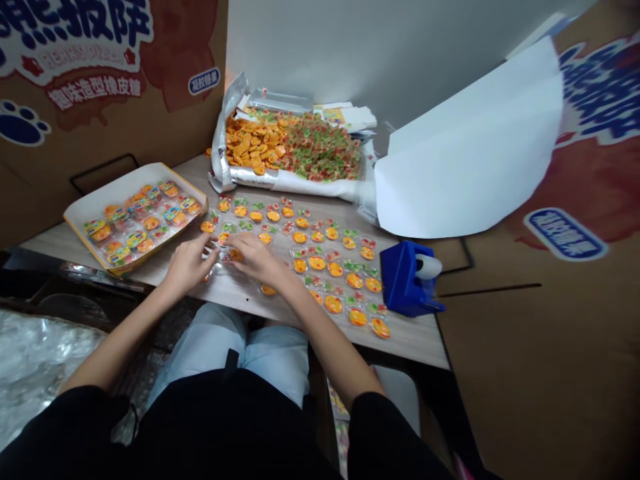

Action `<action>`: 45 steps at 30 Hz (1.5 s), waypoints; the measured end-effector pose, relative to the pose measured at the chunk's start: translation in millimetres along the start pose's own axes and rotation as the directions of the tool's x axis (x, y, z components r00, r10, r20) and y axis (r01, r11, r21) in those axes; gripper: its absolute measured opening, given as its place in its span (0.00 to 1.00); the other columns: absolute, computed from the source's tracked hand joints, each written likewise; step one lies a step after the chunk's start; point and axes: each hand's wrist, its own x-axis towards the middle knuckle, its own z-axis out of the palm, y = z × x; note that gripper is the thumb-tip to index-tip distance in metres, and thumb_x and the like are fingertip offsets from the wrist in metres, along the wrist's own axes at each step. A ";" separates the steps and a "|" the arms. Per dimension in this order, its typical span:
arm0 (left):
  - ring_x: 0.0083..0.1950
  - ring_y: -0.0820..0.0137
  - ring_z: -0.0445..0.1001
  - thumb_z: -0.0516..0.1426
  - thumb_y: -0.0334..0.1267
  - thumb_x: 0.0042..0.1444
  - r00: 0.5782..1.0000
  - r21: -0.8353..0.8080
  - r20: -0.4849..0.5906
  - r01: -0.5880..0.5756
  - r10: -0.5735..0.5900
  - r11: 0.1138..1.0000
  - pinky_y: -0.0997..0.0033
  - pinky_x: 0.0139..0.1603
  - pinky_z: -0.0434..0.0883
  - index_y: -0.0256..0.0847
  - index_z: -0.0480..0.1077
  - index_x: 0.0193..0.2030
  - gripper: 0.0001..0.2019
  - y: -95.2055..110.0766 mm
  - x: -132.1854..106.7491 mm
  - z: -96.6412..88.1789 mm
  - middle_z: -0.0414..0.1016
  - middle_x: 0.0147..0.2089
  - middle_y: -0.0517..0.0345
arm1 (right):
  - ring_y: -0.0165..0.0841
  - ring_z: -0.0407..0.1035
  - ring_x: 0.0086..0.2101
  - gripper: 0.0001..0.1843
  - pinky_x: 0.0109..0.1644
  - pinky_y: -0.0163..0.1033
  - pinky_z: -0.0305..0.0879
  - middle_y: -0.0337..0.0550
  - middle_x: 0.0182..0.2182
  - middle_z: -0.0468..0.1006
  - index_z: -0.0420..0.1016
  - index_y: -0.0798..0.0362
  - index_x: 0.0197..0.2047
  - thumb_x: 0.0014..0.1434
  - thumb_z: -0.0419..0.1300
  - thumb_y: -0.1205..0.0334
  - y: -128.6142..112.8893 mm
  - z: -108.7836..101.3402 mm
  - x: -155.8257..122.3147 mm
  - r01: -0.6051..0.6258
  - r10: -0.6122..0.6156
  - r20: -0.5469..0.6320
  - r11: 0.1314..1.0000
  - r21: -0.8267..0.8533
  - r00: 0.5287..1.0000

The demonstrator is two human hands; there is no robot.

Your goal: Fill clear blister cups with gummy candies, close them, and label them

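Near the front left of the table, my left hand [191, 261] and my right hand [257, 257] meet around a small clear plastic candy pack [231, 254] with an orange gummy inside. The fingers of both hands are closed at its sides and partly hide it. Rows of similar clear packs [333, 304] lie to the right and beyond my hands, each holding an orange round gummy and red or green pieces. On the left stands an open carton [134, 265] of packs with colourful labels.
A silver bag [250, 176] at the back holds loose orange gummies [257, 143] and red-green gummies [320, 147]. A blue tape dispenser [406, 280] stands at the right edge, below a large white sheet [470, 147]. Cardboard boxes [540, 373] flank the table; clear plastic pieces [40, 367] fill the lower left.
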 end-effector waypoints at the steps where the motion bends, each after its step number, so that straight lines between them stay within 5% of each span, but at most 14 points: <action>1: 0.47 0.59 0.75 0.55 0.41 0.59 0.999 0.134 0.015 -0.045 0.043 0.990 0.59 0.46 0.72 0.39 0.70 0.48 0.14 -1.9 -1.9 -1.8 0.77 0.45 0.49 | 0.41 0.68 0.53 0.15 0.57 0.49 0.65 0.51 0.48 0.77 0.72 0.54 0.50 0.58 0.61 0.69 2.0 1.8 2.0 -0.002 0.003 0.035 1.000 -0.027 0.999; 4: 0.54 0.54 0.69 0.58 0.43 0.57 0.982 0.349 0.133 -0.172 0.133 0.921 0.54 0.50 0.68 0.41 0.71 0.52 0.17 -7.4 -7.8 -2.0 0.73 0.54 0.47 | 0.43 0.67 0.51 0.10 0.54 0.50 0.66 0.51 0.43 0.79 0.75 0.55 0.43 0.56 0.63 0.70 1.1 9.1 6.4 -0.019 0.034 0.147 0.994 -0.106 0.989; 7: 0.55 0.54 0.67 0.57 0.43 0.60 0.972 0.401 0.200 -0.198 0.126 0.894 0.54 0.48 0.67 0.42 0.72 0.50 0.14 -13.5 -11.7 4.7 0.72 0.56 0.48 | 0.41 0.67 0.51 0.07 0.56 0.48 0.64 0.54 0.50 0.77 0.77 0.57 0.41 0.58 0.62 0.71 -3.1 16.0 6.7 -0.028 0.053 0.175 0.989 -0.144 0.983; 13: 0.55 0.54 0.65 0.53 0.44 0.63 0.980 0.414 0.123 -0.197 0.159 0.889 0.55 0.47 0.64 0.42 0.71 0.52 0.15 -23.7 -11.0 13.9 0.73 0.58 0.48 | 0.41 0.61 0.57 0.17 0.58 0.49 0.58 0.51 0.57 0.71 0.75 0.50 0.53 0.64 0.52 0.70 -0.1 9.7 -4.1 -0.059 0.097 0.125 0.959 -0.276 0.987; 18: 0.53 0.56 0.67 0.51 0.40 0.64 0.977 0.395 0.075 -0.213 0.200 0.894 0.56 0.49 0.61 0.40 0.69 0.55 0.15 -16.3 -5.9 13.9 0.77 0.50 0.46 | 0.43 0.63 0.53 0.18 0.56 0.50 0.55 0.50 0.50 0.75 0.72 0.53 0.54 0.60 0.57 0.67 1.4 -7.5 -2.5 -0.088 0.129 0.175 0.971 -0.222 0.976; 23: 0.56 0.56 0.65 0.55 0.46 0.62 0.959 0.345 0.055 -0.279 0.277 0.896 0.55 0.51 0.59 0.41 0.70 0.53 0.16 -8.6 5.4 4.8 0.73 0.57 0.47 | 0.46 0.62 0.52 0.18 0.55 0.53 0.52 0.51 0.49 0.76 0.71 0.56 0.53 0.59 0.58 0.64 -6.8 -19.1 4.6 -0.162 0.198 0.131 0.956 -0.246 0.971; 29: 0.53 0.57 0.68 0.57 0.37 0.59 0.912 0.290 0.310 -0.359 0.267 0.887 0.56 0.51 0.64 0.41 0.74 0.43 0.07 -19.1 23.8 -2.2 0.74 0.52 0.49 | 0.47 0.61 0.53 0.11 0.57 0.56 0.50 0.52 0.50 0.76 0.76 0.54 0.46 0.62 0.55 0.67 -5.3 -17.6 5.6 -0.141 0.219 0.230 0.939 -0.315 0.948; 38: 0.49 0.62 0.74 0.57 0.33 0.56 0.916 0.250 0.336 -0.310 0.218 0.917 0.63 0.49 0.71 0.37 0.72 0.38 0.04 -23.2 30.1 4.7 0.70 0.54 0.45 | 0.41 0.65 0.50 0.15 0.59 0.49 0.53 0.53 0.48 0.77 0.74 0.58 0.47 0.60 0.52 0.76 9.6 -10.4 12.2 -0.025 0.123 0.300 0.950 -0.311 0.946; 45: 0.47 0.60 0.74 0.56 0.30 0.54 0.905 0.325 0.392 -0.307 0.168 0.894 0.64 0.47 0.71 0.37 0.74 0.34 0.05 -10.1 32.8 3.8 0.76 0.42 0.46 | 0.39 0.68 0.45 0.15 0.57 0.46 0.56 0.49 0.44 0.79 0.77 0.55 0.44 0.63 0.50 0.74 7.9 -11.2 14.7 -0.013 0.141 0.368 0.944 -0.330 0.919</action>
